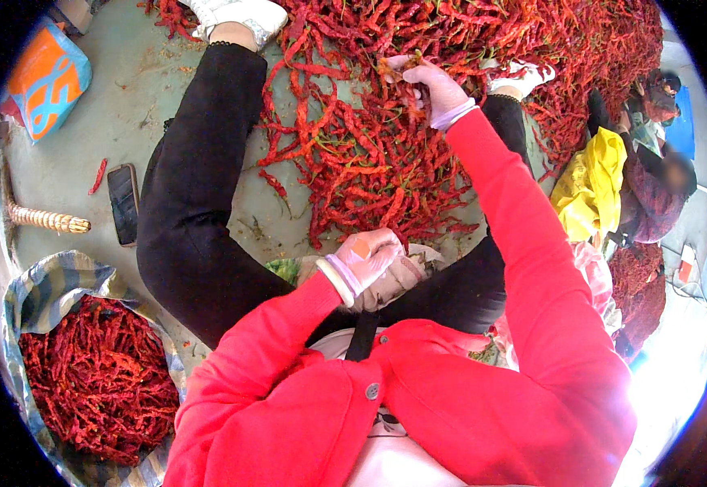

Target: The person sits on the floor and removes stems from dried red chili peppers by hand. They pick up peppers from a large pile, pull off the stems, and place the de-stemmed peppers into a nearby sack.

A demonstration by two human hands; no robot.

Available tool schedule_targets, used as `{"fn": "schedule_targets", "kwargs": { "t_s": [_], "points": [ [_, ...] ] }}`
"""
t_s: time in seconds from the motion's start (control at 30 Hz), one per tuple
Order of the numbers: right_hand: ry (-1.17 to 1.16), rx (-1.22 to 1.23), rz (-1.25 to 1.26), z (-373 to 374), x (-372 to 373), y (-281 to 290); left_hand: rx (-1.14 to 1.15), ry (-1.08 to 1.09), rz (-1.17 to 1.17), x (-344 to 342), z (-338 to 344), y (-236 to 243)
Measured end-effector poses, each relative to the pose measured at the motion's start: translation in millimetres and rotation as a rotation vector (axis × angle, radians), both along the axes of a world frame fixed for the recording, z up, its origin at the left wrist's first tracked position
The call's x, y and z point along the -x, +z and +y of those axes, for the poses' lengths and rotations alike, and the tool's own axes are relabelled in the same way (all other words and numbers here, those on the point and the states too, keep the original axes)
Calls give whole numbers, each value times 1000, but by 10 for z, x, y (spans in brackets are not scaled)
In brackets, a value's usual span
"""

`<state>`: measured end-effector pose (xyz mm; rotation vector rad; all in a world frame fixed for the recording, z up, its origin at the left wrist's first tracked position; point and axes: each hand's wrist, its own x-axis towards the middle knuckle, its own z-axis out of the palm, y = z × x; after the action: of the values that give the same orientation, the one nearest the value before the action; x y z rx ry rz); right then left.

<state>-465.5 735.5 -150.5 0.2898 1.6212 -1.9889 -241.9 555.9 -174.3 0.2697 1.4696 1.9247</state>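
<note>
Long, wrinkled red chili peppers point(386, 174) lie in a loose spread between my legs. This spread joins a large heap of the same peppers point(589, 49) beyond my feet. My right hand point(439, 91), in a thin pale glove, reaches to the heap's near edge with its fingers bent around a chili pepper; the fingertips partly blend into the peppers. Close to my lap, my left hand point(366, 258), also gloved, is closed. A bit of dark red shows by its fingertips, but what it holds is mostly hidden.
At lower left stands a striped woven sack point(37, 280) filled with red peppers. A phone point(123, 203) lies beside my left leg, with an orange and blue bag point(49, 81) farther off. To the right are a yellow cloth or bag point(593, 183) and other people point(654, 195).
</note>
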Motion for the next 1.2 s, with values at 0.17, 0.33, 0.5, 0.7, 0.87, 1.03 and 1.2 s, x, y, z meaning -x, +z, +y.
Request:
{"fn": "schedule_targets", "kwargs": {
  "t_s": [0.17, 0.33, 0.5, 0.7, 0.87, 1.03, 1.2],
  "points": [
    [62, -218, 62, -384, 357, -307, 32, -28, -125, -6, -2, 8],
    [224, -998, 462, -735, 651, -908, 52, 3, -98, 42, -49, -30],
    [426, -1244, 619, -885, 623, -800, 6, 6, -206, 14, -57, -28],
    [524, -1417, 534, -1060, 672, -652, 6, -18, -176, 33, -45, -9],
    [527, -1395, 526, -1129, 566, -658, 67, -8, -46, 21, -93, -150],
    [206, -1170, 515, -747, 281, -614, 50, -43, -116, 29, -99, -164],
    [-135, -60, 35, 106, -427, -154, 61, -48, -50, 16, -60, -200]
  ]
}}
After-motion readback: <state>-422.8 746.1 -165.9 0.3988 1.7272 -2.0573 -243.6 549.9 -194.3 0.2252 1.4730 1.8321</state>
